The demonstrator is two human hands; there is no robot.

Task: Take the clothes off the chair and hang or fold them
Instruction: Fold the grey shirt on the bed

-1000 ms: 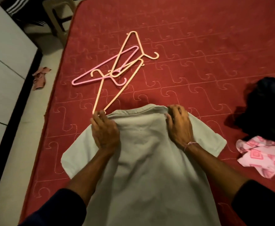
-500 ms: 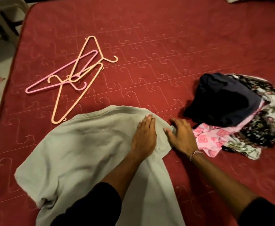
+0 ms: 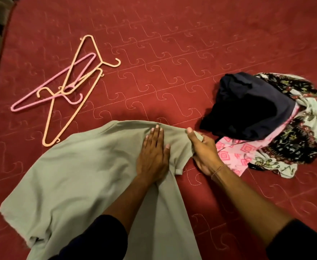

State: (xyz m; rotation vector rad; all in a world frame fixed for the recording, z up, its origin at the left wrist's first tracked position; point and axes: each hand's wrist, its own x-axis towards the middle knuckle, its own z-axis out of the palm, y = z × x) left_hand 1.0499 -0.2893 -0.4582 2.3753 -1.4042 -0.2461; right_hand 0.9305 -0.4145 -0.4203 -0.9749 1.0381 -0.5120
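Observation:
A pale green T-shirt [image 3: 82, 171] lies spread on the red quilted bed [image 3: 172, 44], collar away from me. My left hand [image 3: 153, 154] presses flat on its right shoulder, fingers straight. My right hand [image 3: 203, 149] grips the shirt's right sleeve, with cloth pinched under the thumb and the sleeve drawn up off the bed. A heap of clothes lies at the right: a dark navy garment [image 3: 247, 107] on top, a pink patterned piece [image 3: 236, 154] under it, and a black floral cloth [image 3: 304, 132].
Several plastic hangers [image 3: 69, 89], orange and pink, lie tangled on the bed to the upper left of the shirt. The bed's left edge [image 3: 1, 40] runs along the far left of the view, with floor beyond.
Both hands have moved from the shirt's collar to its right shoulder and sleeve. My right hand has closed on the sleeve and lifted it. The view has swung right, bringing the clothes heap in.

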